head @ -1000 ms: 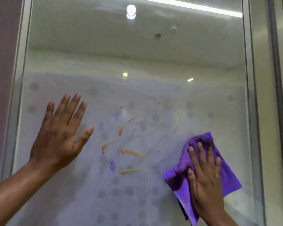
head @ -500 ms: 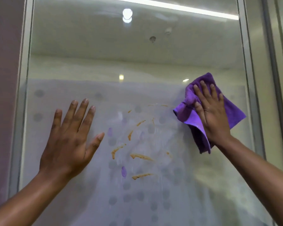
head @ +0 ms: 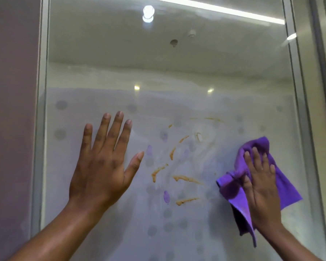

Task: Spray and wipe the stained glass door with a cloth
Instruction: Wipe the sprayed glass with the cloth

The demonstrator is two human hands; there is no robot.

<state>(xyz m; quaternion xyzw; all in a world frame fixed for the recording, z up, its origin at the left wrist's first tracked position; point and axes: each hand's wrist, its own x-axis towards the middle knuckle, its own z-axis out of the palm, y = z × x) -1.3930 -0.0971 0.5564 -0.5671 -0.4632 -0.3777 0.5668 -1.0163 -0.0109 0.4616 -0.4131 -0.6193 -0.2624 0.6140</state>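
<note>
The glass door [head: 120, 63] fills the view, with a frosted dotted lower part. Several orange-brown smears [head: 186, 178] and a few purple marks [head: 166, 197] sit in its middle. My left hand [head: 104, 162] lies flat on the glass left of the smears, fingers spread, holding nothing. My right hand [head: 260, 185] presses a purple cloth [head: 284, 185] flat against the glass at the right, beside the smears. A wet swirl [head: 203, 138] shows above and left of the cloth. No spray bottle is in view.
A metal frame [head: 40, 129] borders the glass on the left beside a mauve wall [head: 11, 110]. Another frame post [head: 299, 110] runs down the right. Ceiling lights [head: 148, 14] reflect in the upper glass.
My right hand with the cloth swept up to the upper right of the glass, then came back down to the lower right. My left hand stayed flat on the glass.
</note>
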